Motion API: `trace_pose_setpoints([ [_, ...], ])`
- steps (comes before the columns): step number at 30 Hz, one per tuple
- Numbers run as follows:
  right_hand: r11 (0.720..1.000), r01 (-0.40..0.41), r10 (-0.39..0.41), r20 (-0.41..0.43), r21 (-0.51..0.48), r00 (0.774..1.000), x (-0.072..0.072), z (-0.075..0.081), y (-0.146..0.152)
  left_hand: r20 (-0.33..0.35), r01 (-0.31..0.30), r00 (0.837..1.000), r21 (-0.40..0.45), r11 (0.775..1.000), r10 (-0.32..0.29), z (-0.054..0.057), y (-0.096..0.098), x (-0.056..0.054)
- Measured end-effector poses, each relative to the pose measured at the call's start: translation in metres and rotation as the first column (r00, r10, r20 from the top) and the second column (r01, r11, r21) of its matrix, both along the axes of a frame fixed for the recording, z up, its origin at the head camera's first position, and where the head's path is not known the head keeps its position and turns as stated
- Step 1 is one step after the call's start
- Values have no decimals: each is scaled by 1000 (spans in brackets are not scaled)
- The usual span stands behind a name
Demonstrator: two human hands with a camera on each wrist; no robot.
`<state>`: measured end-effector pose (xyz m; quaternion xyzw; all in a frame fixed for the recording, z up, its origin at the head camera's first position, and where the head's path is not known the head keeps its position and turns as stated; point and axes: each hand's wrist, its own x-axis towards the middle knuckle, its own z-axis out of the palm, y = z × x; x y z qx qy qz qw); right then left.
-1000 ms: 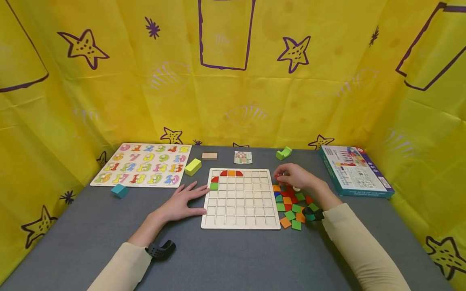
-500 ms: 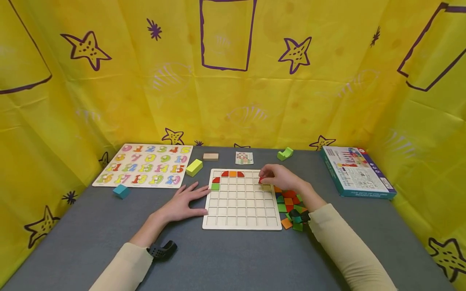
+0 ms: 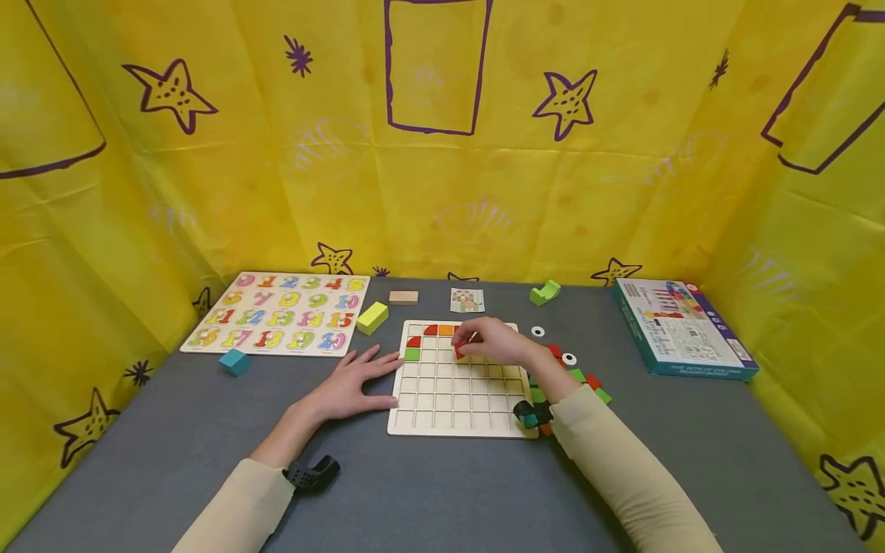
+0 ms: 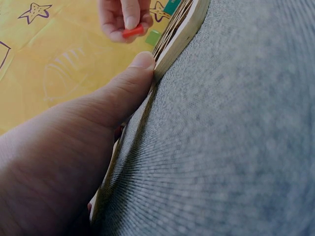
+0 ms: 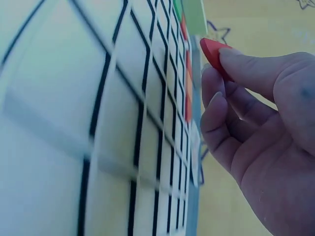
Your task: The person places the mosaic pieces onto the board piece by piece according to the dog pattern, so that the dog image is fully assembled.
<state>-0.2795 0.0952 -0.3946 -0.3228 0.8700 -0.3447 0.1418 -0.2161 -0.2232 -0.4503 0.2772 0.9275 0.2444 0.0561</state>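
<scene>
A wooden grid board (image 3: 442, 407) lies flat on the table in the head view. Near its far left corner sit red tiles (image 3: 414, 342), an orange tile (image 3: 445, 330) and a green tile (image 3: 412, 354). My left hand (image 3: 349, 390) rests at the board's left edge with fingers spread; the left wrist view shows its thumb (image 4: 140, 64) against the board's side. Over the far middle squares, my right hand (image 3: 494, 340) pinches a red tile (image 5: 212, 53) between thumb and fingers. The tile is held clear of the grid in the right wrist view.
Loose coloured tiles (image 3: 577, 375) lie right of the board, partly behind my right arm, with white rings (image 3: 538, 332). Around the back stand a number puzzle (image 3: 270, 330), yellow block (image 3: 373, 318), wooden block (image 3: 404, 297), picture card (image 3: 467, 300), green block (image 3: 545, 292) and box (image 3: 684, 330). A teal block (image 3: 235, 362) sits left.
My right hand has carried the red tile from the loose pile leftward to the far middle of the board. The left hand stays at the board's left edge.
</scene>
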Motion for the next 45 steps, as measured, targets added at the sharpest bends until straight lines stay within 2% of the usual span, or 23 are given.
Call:
trace_pose_setpoints([
  [7,999,-54,54,20,-6,998,-1,-3,-29,14,-1,1000,15,1000,0,2,0,-1],
  [14,998,-64,64,22,-6,998,-2,-8,-52,25,-2,1000,15,1000,2,4,0,1],
  [22,997,-67,69,-47,43,997,0,-13,-70,16,1,1000,28,1000,-2,4,-2,2],
  [29,993,-89,95,-86,74,992,2,-11,-80,3,12,1000,35,999,-12,4,-1,1],
  [36,992,-61,69,-68,112,995,5,-10,-83,0,22,1000,39,999,-22,3,-1,0],
  [45,988,-73,81,-52,136,995,7,-10,-81,4,20,1000,36,999,-20,5,-1,1],
])
